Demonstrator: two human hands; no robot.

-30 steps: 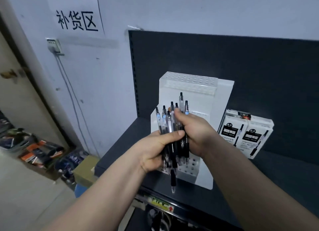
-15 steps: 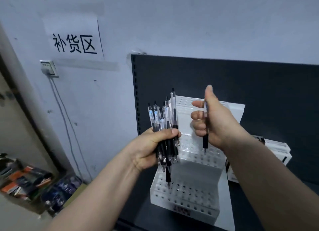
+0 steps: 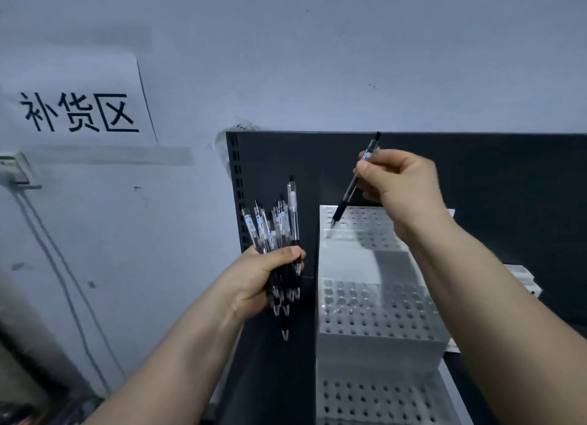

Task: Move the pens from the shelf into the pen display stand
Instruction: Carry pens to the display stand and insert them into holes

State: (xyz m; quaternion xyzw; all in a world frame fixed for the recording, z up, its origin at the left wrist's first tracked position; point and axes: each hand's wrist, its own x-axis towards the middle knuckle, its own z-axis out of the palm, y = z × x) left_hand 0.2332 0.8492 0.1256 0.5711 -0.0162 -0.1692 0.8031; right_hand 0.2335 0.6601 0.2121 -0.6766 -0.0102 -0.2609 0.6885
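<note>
At stand's (image 3: 378, 316) top tier, left edge: R hand (image 3: 401, 183) pinches one pen (image 3: 351, 186), tip at holes. L hand (image 3: 265, 278) fist-grips pen bundle (image 3: 276, 234).

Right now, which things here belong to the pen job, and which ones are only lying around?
Job: bundle of pens in the left hand; single pen pinched by the right hand; white display stand.
Lying about: paper sign; wall socket; white box behind the right arm.

pen (image 3: 350, 189) — tilted, tip at top tier's left corner | pen bundle (image 3: 276, 227) — upright beside white stepped stand (image 3: 349, 266)
</note>
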